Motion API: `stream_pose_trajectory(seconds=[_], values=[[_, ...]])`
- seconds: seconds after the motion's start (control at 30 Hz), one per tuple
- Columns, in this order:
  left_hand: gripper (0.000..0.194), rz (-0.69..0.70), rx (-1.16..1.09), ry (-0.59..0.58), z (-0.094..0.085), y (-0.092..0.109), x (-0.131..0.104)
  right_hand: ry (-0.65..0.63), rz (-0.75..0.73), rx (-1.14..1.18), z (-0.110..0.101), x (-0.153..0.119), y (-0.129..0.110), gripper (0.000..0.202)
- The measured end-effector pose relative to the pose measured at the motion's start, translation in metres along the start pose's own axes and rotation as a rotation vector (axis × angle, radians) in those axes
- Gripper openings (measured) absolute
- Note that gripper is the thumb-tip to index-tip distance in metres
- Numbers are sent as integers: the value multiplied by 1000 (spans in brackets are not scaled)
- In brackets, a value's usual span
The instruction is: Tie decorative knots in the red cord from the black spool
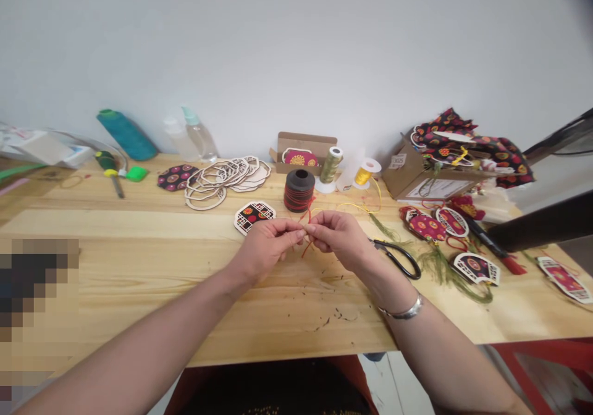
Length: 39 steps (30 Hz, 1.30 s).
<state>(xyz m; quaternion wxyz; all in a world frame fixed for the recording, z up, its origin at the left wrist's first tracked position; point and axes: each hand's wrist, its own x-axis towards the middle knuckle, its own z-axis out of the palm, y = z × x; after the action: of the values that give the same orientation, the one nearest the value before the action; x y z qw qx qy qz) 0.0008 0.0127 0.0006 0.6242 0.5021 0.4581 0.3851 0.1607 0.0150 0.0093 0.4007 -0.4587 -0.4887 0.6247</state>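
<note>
Red cord (306, 251), pinched in 2 hands (340, 236), sits well inside table edge (278, 358).

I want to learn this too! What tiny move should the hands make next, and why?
Maybe the left hand and right hand should gently pull apart to snug the red cord: both pinch at it, close together, and a bit of it shows below them. Any knot is too small to see.
</note>
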Motion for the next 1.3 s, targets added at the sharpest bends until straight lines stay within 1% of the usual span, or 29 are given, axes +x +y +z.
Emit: stream_pose_trajectory(seconds=[0.17, 0.33, 0.47, 0.63, 0.73, 0.83, 0.93, 1.0, 1.07, 1.13, 1.2, 1.3], values=[[17, -34, -104, -47, -1, 1, 0, -53, 57, 130, -1, -2, -3, 32], [16, -57, -111, -40, -2, 1, 0, -70, 43, 129, -2, -2, -1, 31], [16, -46, -104, 2, -2, 1, 2, -34, 2, -11, -1, -2, -3, 29], [16, -24, -132, 109, -3, 1, 5, 17, -109, -323, -5, -1, -1, 22], [17, -16, -132, 116, -4, 1, 5, 73, -169, -466, -7, 0, 0, 17], [18, -8, -117, 121, -4, 1, 5, 148, -175, -541, -7, -1, -1, 20], [17, 5, -88, 127, -4, 1, 5, 188, -201, -546, -3, -5, -3, 24], [17, 17, -68, 134, -3, 0, 5, 186, -251, -543, 1, -9, -4, 23], [17, 20, -68, 149, -3, 0, 5, 179, -334, -607, 5, -14, -4, 22], [17, 5, -102, 164, -2, 0, 5, 171, -442, -774, 10, -18, -1, 20], [16, -23, -162, 165, -2, 0, 6, 153, -562, -993, 13, -21, 4, 20], [15, -86, -261, 134, -1, 1, 5, 132, -751, -1325, 16, -20, 14, 23]])
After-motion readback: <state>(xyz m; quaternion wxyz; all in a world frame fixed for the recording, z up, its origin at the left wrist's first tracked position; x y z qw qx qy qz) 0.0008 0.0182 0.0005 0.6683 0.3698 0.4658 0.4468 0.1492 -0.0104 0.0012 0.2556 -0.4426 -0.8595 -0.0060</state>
